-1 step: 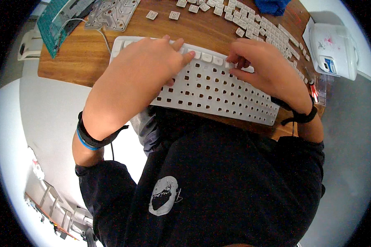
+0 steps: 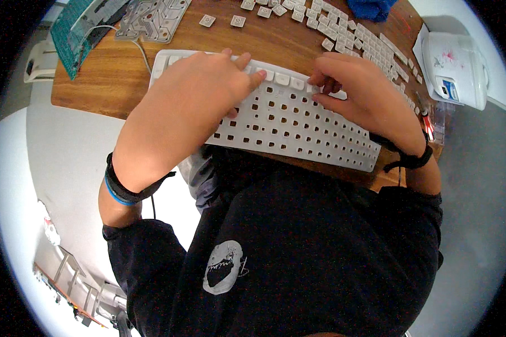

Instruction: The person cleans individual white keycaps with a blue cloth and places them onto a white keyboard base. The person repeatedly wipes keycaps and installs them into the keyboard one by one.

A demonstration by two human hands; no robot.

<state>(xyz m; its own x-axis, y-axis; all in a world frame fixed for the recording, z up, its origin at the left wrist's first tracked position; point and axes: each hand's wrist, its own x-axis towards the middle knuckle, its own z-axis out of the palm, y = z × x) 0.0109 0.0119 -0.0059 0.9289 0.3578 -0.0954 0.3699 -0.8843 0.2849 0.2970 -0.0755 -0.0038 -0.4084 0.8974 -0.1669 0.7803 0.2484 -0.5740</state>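
A white keyboard frame (image 2: 298, 132) lies at a slant along the table's near edge, with rows of square holes. White keycaps (image 2: 281, 79) sit in its top row. My left hand (image 2: 208, 81) rests over the frame's left part, fingers spread, fingertips at the top row and thumb lower down on the holes. At the right part of that row my right hand (image 2: 360, 84) has its fingers curled into a pinch around a keycap (image 2: 313, 89), which they partly hide. Some of the frame's left side is covered by my left hand and forearm.
Many loose keycaps (image 2: 371, 45) spread over the wooden table (image 2: 104, 78) at the far right. A printed circuit sheet (image 2: 152, 19) and a green board (image 2: 67, 42) lie far left. A white lidded container (image 2: 452, 67) and a red-handled tool (image 2: 428, 124) are on the right.
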